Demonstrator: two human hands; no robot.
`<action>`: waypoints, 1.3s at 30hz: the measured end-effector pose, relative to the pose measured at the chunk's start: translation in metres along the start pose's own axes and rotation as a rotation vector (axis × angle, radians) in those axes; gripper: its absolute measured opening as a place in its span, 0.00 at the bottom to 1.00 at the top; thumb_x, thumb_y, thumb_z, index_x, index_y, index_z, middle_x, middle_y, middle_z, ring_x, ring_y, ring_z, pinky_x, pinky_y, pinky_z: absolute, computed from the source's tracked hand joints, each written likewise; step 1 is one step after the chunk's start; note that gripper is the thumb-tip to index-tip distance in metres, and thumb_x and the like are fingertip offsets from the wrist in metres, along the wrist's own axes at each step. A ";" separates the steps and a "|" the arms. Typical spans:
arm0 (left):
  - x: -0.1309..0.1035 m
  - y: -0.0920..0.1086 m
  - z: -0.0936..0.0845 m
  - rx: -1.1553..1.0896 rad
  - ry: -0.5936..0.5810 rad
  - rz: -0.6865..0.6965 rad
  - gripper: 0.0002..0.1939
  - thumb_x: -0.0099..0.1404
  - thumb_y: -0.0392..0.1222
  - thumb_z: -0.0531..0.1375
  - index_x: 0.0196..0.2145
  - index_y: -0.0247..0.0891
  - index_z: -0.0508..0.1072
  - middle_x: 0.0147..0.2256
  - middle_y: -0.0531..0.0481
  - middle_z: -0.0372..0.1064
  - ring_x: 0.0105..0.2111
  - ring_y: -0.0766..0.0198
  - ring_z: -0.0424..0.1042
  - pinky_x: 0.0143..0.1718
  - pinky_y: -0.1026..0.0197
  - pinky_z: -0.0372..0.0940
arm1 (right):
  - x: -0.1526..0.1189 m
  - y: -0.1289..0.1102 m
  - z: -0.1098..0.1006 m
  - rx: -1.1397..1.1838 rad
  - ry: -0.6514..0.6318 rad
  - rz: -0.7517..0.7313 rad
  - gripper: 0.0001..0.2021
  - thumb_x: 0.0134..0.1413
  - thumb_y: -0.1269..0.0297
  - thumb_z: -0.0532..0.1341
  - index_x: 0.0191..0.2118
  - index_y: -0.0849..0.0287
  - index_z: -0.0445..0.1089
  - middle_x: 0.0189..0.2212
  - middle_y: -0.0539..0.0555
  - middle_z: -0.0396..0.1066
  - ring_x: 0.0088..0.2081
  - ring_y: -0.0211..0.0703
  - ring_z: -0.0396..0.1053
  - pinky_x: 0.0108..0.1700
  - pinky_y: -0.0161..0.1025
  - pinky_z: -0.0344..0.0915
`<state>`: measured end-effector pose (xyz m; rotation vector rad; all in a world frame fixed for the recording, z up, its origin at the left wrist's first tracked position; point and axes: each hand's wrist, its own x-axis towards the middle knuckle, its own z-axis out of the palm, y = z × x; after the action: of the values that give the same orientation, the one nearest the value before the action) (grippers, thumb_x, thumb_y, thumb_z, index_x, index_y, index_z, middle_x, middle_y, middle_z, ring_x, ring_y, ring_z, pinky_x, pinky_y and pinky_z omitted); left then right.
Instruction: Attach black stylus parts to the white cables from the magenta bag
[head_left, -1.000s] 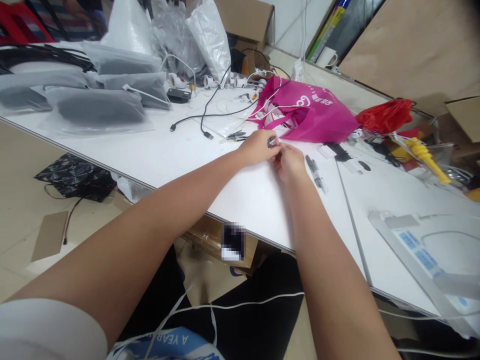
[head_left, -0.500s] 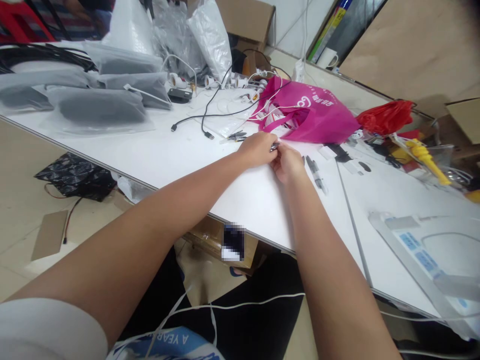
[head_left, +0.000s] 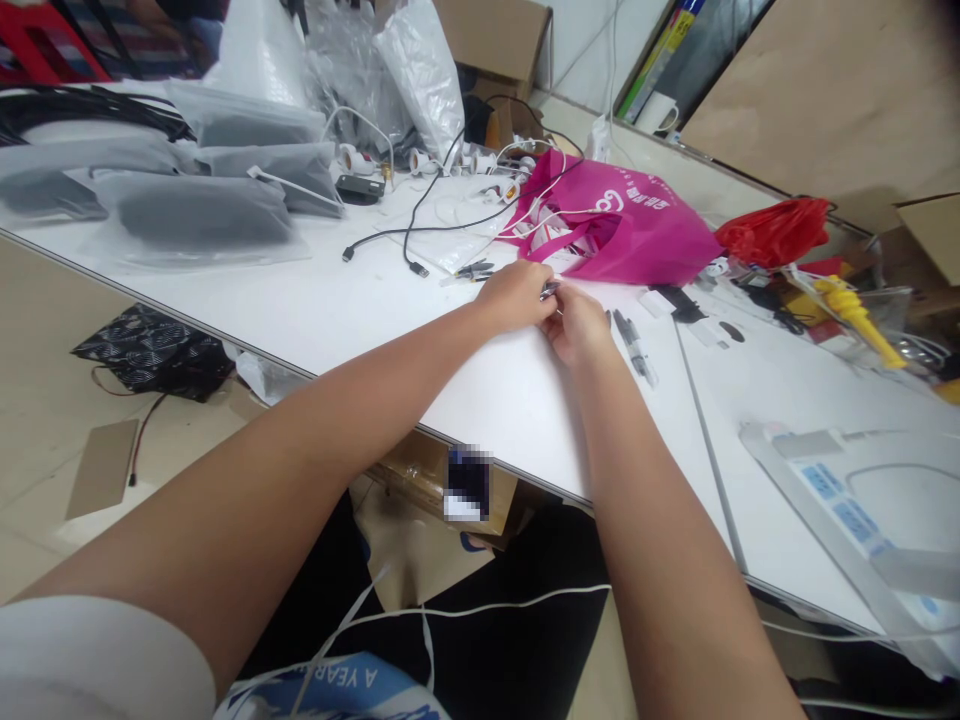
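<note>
My left hand [head_left: 516, 295] and my right hand [head_left: 581, 322] meet over the white table, fingers closed and touching. Between them shows a small dark shiny piece [head_left: 550, 290], mostly covered by the fingers. Both hands seem to grip it; its kind is hidden. Just right of my right hand lie a few clear-barrelled pens [head_left: 634, 347] side by side. Beyond my left hand is a small group of slim dark pen parts [head_left: 474, 271]. A pink bag [head_left: 652, 235] lies on its side past my fingers, its mouth toward me with white things inside.
Black cables [head_left: 412, 240] trail across the table behind the hands. Frosted pouches [head_left: 199, 215] with dark contents lie at the left. A red plastic bag [head_left: 776, 235] and a yellow tool [head_left: 855, 315] are at the right. A clear package [head_left: 840, 510] sits at the near right.
Both hands stay together at nearly the same place, with the small dark shiny piece still between the fingers. The view has shifted very slightly.
</note>
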<state>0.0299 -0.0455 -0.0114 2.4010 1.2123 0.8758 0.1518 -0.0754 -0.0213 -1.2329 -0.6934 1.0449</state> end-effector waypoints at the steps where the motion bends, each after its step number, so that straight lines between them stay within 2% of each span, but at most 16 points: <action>1: 0.000 0.000 0.000 0.002 -0.001 -0.002 0.15 0.71 0.40 0.62 0.51 0.36 0.84 0.50 0.37 0.83 0.51 0.48 0.79 0.51 0.54 0.68 | 0.000 0.000 0.000 -0.003 -0.003 0.001 0.08 0.64 0.72 0.60 0.36 0.57 0.76 0.32 0.48 0.76 0.33 0.35 0.74 0.33 0.29 0.74; 9: 0.002 -0.003 0.004 0.009 0.019 0.023 0.15 0.71 0.40 0.61 0.51 0.38 0.85 0.50 0.38 0.84 0.51 0.48 0.80 0.51 0.53 0.69 | -0.001 -0.003 0.002 -0.026 0.067 0.011 0.08 0.62 0.75 0.61 0.35 0.58 0.75 0.30 0.47 0.76 0.30 0.34 0.74 0.29 0.28 0.71; 17: 0.001 -0.003 0.003 0.001 0.030 0.029 0.15 0.71 0.40 0.61 0.48 0.37 0.85 0.48 0.36 0.84 0.50 0.47 0.80 0.51 0.53 0.69 | -0.005 -0.009 0.002 -0.030 0.172 0.023 0.06 0.65 0.74 0.64 0.36 0.57 0.72 0.27 0.45 0.73 0.27 0.31 0.72 0.27 0.26 0.70; 23: 0.001 -0.003 0.002 -0.012 0.028 0.013 0.15 0.71 0.40 0.61 0.50 0.37 0.84 0.49 0.36 0.84 0.50 0.48 0.80 0.51 0.53 0.69 | -0.008 -0.010 0.002 -0.042 0.160 0.013 0.07 0.67 0.72 0.64 0.35 0.55 0.70 0.26 0.44 0.72 0.28 0.31 0.73 0.28 0.26 0.70; 31: 0.000 0.000 -0.001 0.004 0.023 -0.021 0.15 0.73 0.41 0.60 0.51 0.38 0.84 0.49 0.37 0.84 0.51 0.48 0.80 0.50 0.54 0.69 | -0.006 -0.008 0.000 -0.058 0.124 0.007 0.05 0.66 0.70 0.65 0.37 0.55 0.73 0.29 0.45 0.74 0.29 0.32 0.73 0.30 0.28 0.72; 35: 0.000 0.001 -0.003 -0.011 -0.002 -0.026 0.16 0.72 0.42 0.61 0.53 0.38 0.84 0.50 0.37 0.83 0.52 0.48 0.79 0.52 0.54 0.68 | -0.003 -0.006 -0.002 -0.065 0.142 -0.020 0.05 0.64 0.70 0.68 0.36 0.55 0.72 0.29 0.45 0.74 0.29 0.32 0.74 0.30 0.27 0.71; 39: 0.001 0.000 -0.002 -0.021 0.005 -0.007 0.16 0.71 0.42 0.61 0.52 0.37 0.84 0.50 0.36 0.83 0.51 0.47 0.79 0.52 0.53 0.68 | -0.002 -0.006 -0.002 -0.043 0.171 -0.019 0.05 0.67 0.69 0.66 0.37 0.55 0.72 0.29 0.45 0.75 0.28 0.30 0.73 0.29 0.26 0.71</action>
<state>0.0293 -0.0449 -0.0099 2.3780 1.2066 0.8888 0.1543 -0.0777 -0.0155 -1.3334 -0.5961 0.9008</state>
